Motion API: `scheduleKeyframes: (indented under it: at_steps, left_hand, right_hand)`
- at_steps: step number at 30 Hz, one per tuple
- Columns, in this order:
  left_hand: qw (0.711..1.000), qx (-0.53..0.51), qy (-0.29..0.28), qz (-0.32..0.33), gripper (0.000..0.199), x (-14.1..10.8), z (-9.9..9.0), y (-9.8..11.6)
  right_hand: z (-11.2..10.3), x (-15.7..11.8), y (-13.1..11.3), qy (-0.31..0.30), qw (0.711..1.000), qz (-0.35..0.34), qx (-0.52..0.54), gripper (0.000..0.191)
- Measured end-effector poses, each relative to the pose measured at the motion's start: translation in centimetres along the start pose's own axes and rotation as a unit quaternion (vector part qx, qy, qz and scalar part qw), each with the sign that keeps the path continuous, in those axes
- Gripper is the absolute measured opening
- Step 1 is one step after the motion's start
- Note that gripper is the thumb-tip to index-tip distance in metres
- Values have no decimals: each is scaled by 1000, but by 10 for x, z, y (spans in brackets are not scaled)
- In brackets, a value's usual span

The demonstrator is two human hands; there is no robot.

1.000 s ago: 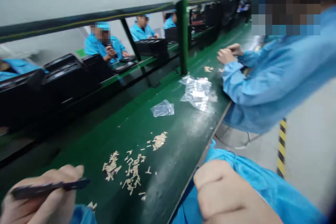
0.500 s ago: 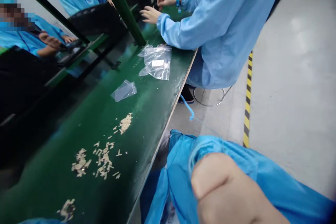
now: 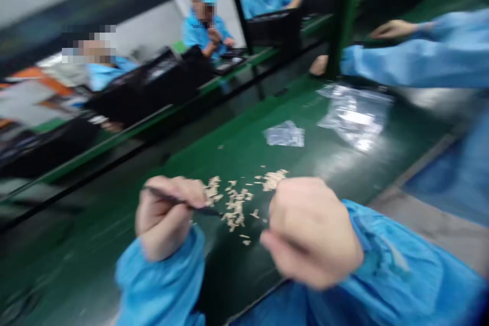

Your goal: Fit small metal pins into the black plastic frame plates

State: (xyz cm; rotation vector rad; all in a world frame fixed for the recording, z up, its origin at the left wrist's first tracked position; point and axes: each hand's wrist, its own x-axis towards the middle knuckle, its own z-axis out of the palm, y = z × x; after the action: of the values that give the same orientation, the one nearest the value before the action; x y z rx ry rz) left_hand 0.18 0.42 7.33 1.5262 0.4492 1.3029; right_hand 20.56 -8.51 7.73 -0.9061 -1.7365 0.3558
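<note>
My left hand (image 3: 166, 216) is closed round a slim dark tool that tapers to a point, apparently tweezers (image 3: 208, 211). Their tip reaches the edge of a loose pile of small beige pieces (image 3: 236, 209) on the green table. My right hand (image 3: 313, 232), smeared by motion, is curled into a fist right of that pile; whatever it may hold is hidden. Just beyond its knuckles lies another small heap of beige pieces (image 3: 274, 180). A third heap (image 3: 213, 191) sits beside my left fingertips, partly covered by them.
Farther along the green table (image 3: 153, 275) lie a small clear plastic bag (image 3: 284, 134) and a larger clear bag (image 3: 355, 114) with a white label. A green post (image 3: 344, 15) rises behind them. A co-worker's sleeve (image 3: 412, 63) reaches in at right. Other people in blue sit across.
The view has swung left and levelled out. Both my hands are now over the table by the beige pieces; earlier only one of my bare forearms showed, at lower right.
</note>
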Motion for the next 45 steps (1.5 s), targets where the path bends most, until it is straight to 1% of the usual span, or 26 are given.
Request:
scheduleKeyframes:
  at_steps: [1,2,4,5,8,9,11,14,17,21,25,28,32,38,42,45]
  left_hand:
    - [999,-2,-16,36,14,8,0,-4]
    - [998,-7,-37,54,10,13,-3,-8]
    - [997,-18,-50,51,10,17,-12,-14]
    - [998,-23,-51,42,10,15,-16,-15]
    - [998,-38,-45,14,10,9,-25,-15]
    - [998,-43,-42,2,10,7,-27,-15]
    - [998,-49,-36,-20,12,7,-30,-17]
    - [997,-46,-21,-56,17,10,-33,-21]
    - [995,-51,-13,-88,21,13,-35,-26]
    - [992,-76,-11,-98,21,16,-33,-27]
    - [989,-106,5,-101,20,19,-29,-28]
    - [985,-131,25,-109,20,22,-24,-28]
    - [976,-159,46,-142,23,24,-18,-27]
    - [961,-213,56,-165,20,23,-13,-28]
    - [950,-249,64,-176,16,23,-10,-30]
    - [940,-270,78,-192,15,23,-5,-29]
  right_hand:
    - [5,19,13,-9,1000,-7,-2,19]
    - [10,37,24,-34,999,17,24,17]
    - [22,66,39,-102,991,40,77,18]
    - [28,75,43,-140,983,47,107,19]
    - [43,87,46,-234,952,33,196,24]
    - [47,87,46,-254,941,26,223,25]
    - [53,85,47,-271,922,15,277,28]
    - [56,84,51,-265,908,29,324,28]
    - [54,86,55,-267,912,57,306,26]
    - [55,89,56,-274,918,63,282,25]
    - [58,89,58,-270,920,56,279,25]
    - [60,87,61,-267,915,64,296,24]
    - [61,84,63,-258,909,85,316,25]
    - [62,83,61,-236,916,103,309,27]
    - [63,83,61,-226,923,97,297,25]
    - [64,82,63,-217,931,77,284,23]
